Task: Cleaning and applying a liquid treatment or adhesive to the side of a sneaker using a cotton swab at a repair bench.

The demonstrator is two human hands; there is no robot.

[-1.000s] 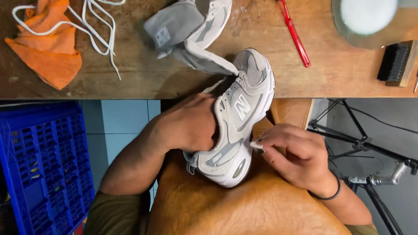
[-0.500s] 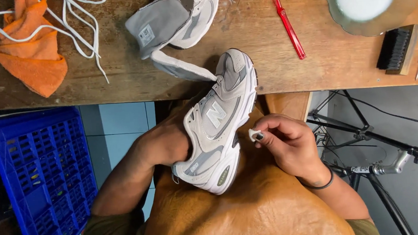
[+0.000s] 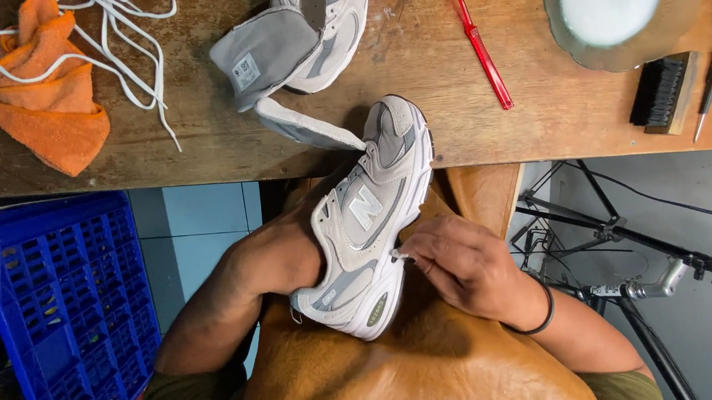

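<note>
The brown leather apron (image 3: 401, 372) fills the near middle, and the wooden tabletop (image 3: 202, 144) runs across the far side. Between them lies the grey-and-white sneaker (image 3: 370, 220), heel on the apron, toe resting on the tabletop's near edge. Its long axis runs diagonally from near left to far right, toe pointing far and slightly right, with the outer side panel facing up.

It carries no laces; a bundle of white laces (image 3: 110, 25) sits on the orange cloth (image 3: 45, 113) at far left, so stripping appears done. The upper looks fairly clean; I judge that detail cleaning along the midsole is in hand, with relacing left.

The second sneaker (image 3: 302, 28) lies on the tabletop, tongue splayed out, apparently waiting.

The left hand (image 3: 281, 259) is tucked into the shoe's opening, its grip hidden, so I cannot tell its state. The right hand (image 3: 461, 264) pinches a small white piece, fingers together, against the sole edge.
</note>
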